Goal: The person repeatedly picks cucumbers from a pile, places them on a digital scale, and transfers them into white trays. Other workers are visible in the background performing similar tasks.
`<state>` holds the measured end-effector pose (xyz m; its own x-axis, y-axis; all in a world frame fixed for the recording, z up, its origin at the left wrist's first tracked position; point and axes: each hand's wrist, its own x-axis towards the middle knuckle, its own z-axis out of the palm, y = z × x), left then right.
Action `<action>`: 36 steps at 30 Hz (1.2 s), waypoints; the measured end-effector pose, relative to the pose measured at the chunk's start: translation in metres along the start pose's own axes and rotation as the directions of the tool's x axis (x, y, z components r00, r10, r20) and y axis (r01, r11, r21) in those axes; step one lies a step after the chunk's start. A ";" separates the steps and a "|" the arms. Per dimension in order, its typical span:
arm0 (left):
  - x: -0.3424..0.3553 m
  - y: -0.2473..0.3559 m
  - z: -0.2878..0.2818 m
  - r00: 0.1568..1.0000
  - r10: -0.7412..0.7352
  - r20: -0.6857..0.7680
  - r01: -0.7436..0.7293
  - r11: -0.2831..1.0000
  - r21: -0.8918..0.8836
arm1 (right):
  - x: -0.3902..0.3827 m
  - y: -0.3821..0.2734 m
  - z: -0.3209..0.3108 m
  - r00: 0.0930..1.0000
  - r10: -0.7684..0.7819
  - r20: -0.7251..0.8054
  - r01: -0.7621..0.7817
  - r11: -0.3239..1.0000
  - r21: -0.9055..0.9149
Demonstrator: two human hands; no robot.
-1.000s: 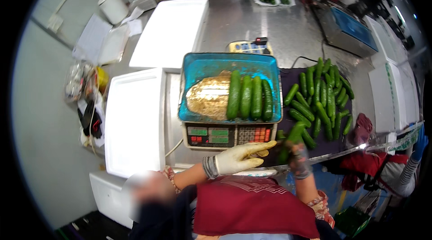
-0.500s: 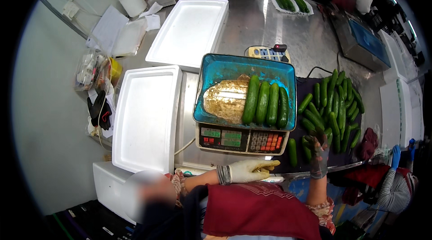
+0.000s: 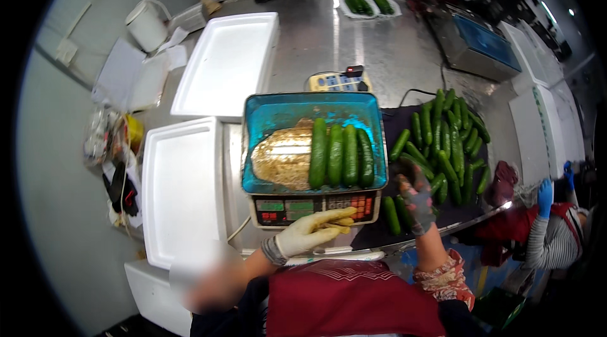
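My left hand (image 3: 312, 231), in a pale yellowish work glove, reaches over the front panel of the weighing scale (image 3: 288, 209). Its fingers are stretched out toward the keypad and hold nothing visible. In the scale's blue pan (image 3: 278, 109), several cucumbers (image 3: 335, 155) lie side by side on the right half, beside a worn, shiny patch. My right hand (image 3: 417, 203), in a dark patterned glove, is at the near left edge of the cucumber pile (image 3: 446, 141), its thumb and fingers apart. Two loose cucumbers (image 3: 390, 215) lie just left of it, one partly hidden by it.
Two white foam boxes (image 3: 183, 191) stand left of the scale. Behind the scale lies a power strip (image 3: 330, 82); farther back is a tray of cucumbers (image 3: 370, 5). Another blue-topped scale (image 3: 484, 46) stands at right. A co-worker's blue-gloved hand (image 3: 545, 198) shows at far right.
The view has shifted, moving the scene left. My left hand has moved forward over the scale's panel. My right hand has moved forward and slightly left along the cucumbers.
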<state>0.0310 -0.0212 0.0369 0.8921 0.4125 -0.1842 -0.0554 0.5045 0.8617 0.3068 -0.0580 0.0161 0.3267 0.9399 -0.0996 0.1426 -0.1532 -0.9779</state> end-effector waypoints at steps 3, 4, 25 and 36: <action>0.006 -0.004 0.001 0.999 -0.013 -0.036 0.012 0.999 -0.044 | 0.005 -0.006 0.024 0.958 -0.286 -0.013 0.267 0.908 -0.322; 0.008 -0.002 0.002 0.999 -0.010 -0.053 0.009 1.000 -0.024 | 0.012 -0.012 0.029 0.938 -0.336 0.081 0.323 0.771 -0.548; 0.011 0.036 -0.021 0.837 0.200 -0.509 -0.115 0.974 0.193 | 0.012 0.054 -0.090 0.822 -0.378 -0.426 -0.020 0.728 -0.685; 0.013 0.033 -0.006 0.872 0.164 -0.462 -0.087 0.979 0.182 | 0.115 0.048 0.005 0.954 0.281 0.101 0.048 0.192 -0.980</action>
<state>0.0380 0.0057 0.0600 0.5614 0.7926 -0.2381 -0.0507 0.3201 0.9460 0.3469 0.0440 -0.0432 0.2571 0.8847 -0.3889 0.9588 -0.2839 -0.0118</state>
